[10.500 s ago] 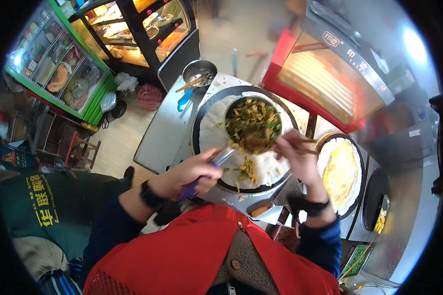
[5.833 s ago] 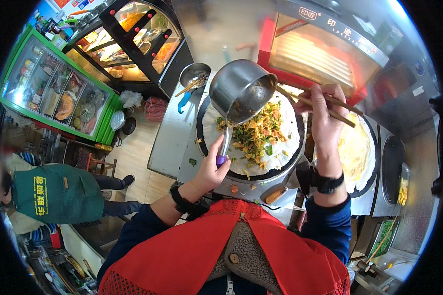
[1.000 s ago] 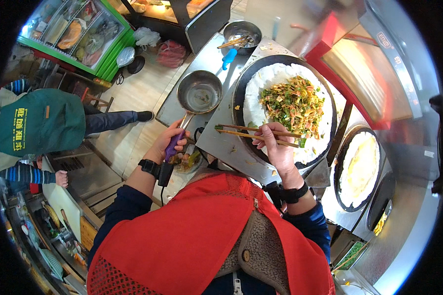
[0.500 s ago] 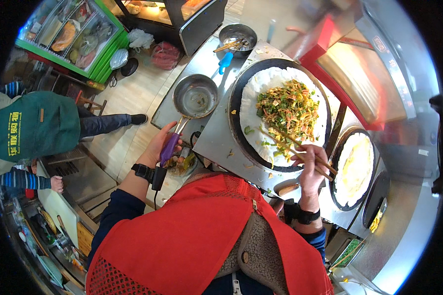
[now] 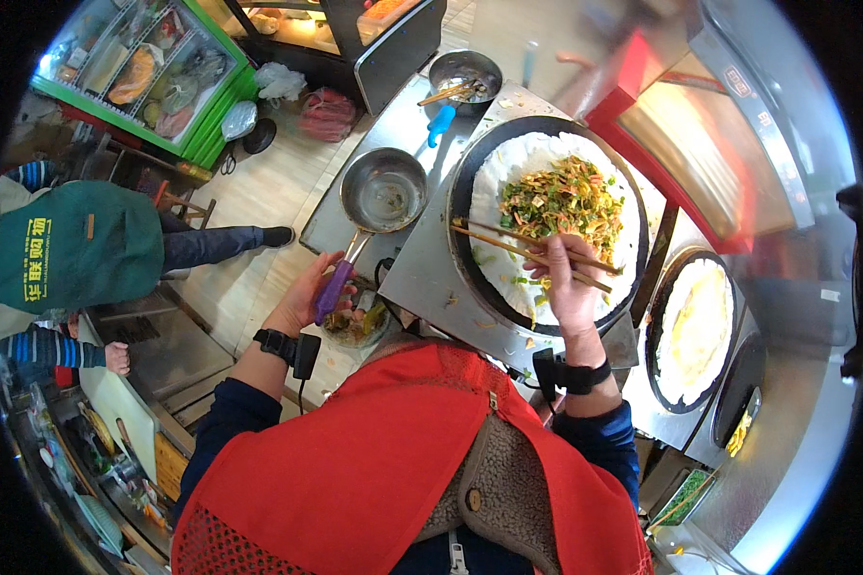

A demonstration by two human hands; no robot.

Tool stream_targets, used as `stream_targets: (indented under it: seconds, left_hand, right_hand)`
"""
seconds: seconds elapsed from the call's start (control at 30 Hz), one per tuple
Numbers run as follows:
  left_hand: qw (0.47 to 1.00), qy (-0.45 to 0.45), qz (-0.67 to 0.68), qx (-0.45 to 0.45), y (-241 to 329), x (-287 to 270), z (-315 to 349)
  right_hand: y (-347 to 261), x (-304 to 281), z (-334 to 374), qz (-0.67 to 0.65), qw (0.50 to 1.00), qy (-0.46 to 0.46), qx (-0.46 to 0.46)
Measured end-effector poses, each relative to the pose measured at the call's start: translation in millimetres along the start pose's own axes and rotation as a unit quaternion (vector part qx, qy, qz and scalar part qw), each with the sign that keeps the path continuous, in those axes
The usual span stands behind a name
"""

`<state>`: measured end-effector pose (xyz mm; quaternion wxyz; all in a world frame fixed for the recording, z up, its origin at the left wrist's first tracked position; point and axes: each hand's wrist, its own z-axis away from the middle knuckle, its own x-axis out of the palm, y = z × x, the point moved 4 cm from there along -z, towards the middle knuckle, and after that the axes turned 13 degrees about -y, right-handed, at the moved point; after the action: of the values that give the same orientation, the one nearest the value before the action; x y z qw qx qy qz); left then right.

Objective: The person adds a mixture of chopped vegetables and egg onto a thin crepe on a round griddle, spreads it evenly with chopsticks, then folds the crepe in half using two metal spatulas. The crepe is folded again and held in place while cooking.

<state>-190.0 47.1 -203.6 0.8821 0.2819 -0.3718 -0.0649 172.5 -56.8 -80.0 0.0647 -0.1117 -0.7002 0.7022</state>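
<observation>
Your left hand [image 5: 302, 299] gripping the purple handle of an empty pan [image 5: 384, 190] left of the griddle [image 5: 460, 206], your right hand [image 5: 568, 287] holding chopsticks [image 5: 527, 249] over a white crepe [image 5: 508, 168] topped with chopped filling [image 5: 564, 196], far bowl [image 5: 465, 72] holding utensils

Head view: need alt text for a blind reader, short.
Seen from above, a person's right hand holds chopsticks over a white crepe topped with chopped vegetables on a round griddle. Their left hand grips the purple handle of an empty metal saucepan.
</observation>
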Motion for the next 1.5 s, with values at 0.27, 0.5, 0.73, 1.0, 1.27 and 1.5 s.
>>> stream_targets:
  seconds: [0.27,0.5,0.73,1.0,1.27,1.5]
  left_hand:
    - [0.979,0.131,0.093,0.125,-36.0,-69.3,11.3]
    - [0.947,0.289,-0.13,-0.05,-106.4,-134.7,33.4]
    - [0.901,0.261,-0.255,-0.236,-167.7,-143.3,61.2]
    - [0.916,0.221,-0.28,-0.183,-156.9,-121.9,25.1]
    - [0.911,0.226,-0.282,-0.199,-161.8,-119.4,8.0]
    - [0.913,0.237,-0.265,-0.201,-173.9,-117.7,14.3]
  right_hand:
    - [-20.7,-47.5,35.6,0.039,0.992,0.112,-0.041]
    - [-7.9,-42.9,48.6,0.014,0.999,0.032,0.012]
    - [-14.3,-110.7,97.8,-0.001,0.997,0.08,0.006]
    - [-3.2,-154.0,117.8,0.028,0.992,0.11,0.055]
    - [9.1,-157.4,67.7,0.006,0.968,0.247,-0.037]
    - [27.9,-129.5,6.1,-0.043,0.962,0.259,-0.072]
